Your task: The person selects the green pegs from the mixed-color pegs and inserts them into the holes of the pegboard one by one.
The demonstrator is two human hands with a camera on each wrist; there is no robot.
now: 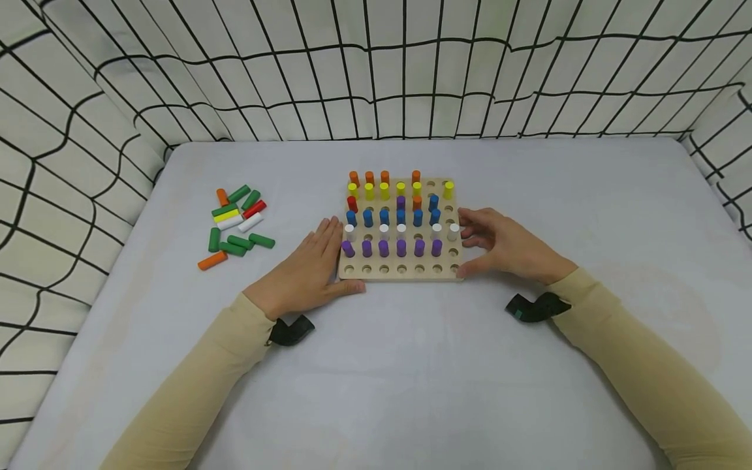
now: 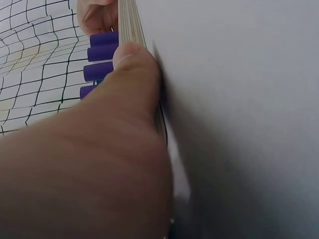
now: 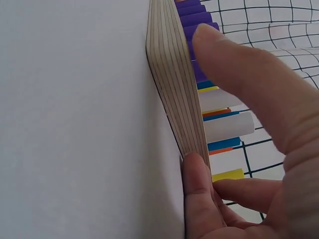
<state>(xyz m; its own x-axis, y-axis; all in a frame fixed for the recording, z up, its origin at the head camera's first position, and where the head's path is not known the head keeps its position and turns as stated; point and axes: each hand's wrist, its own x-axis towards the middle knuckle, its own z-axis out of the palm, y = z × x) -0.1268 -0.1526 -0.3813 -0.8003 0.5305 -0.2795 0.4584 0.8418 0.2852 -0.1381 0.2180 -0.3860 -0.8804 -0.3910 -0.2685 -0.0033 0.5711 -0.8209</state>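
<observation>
A square wooden pegboard lies between the two hands, with rows of upright orange, yellow, blue, white and purple pegs and bare holes along its front row. My left hand rests flat by the board's left side, its fingers straight and its thumb against the front edge. At the right side is my right hand, loosely bent, its fingertips touching the layered side edge. The right thumb stands apart from the fingers, near the front right corner. Neither hand holds a peg.
Loose pegs lie on the table left of the board: several green, a few white, red, yellow and orange. A white wall with a black wire grid bounds the table's back and sides.
</observation>
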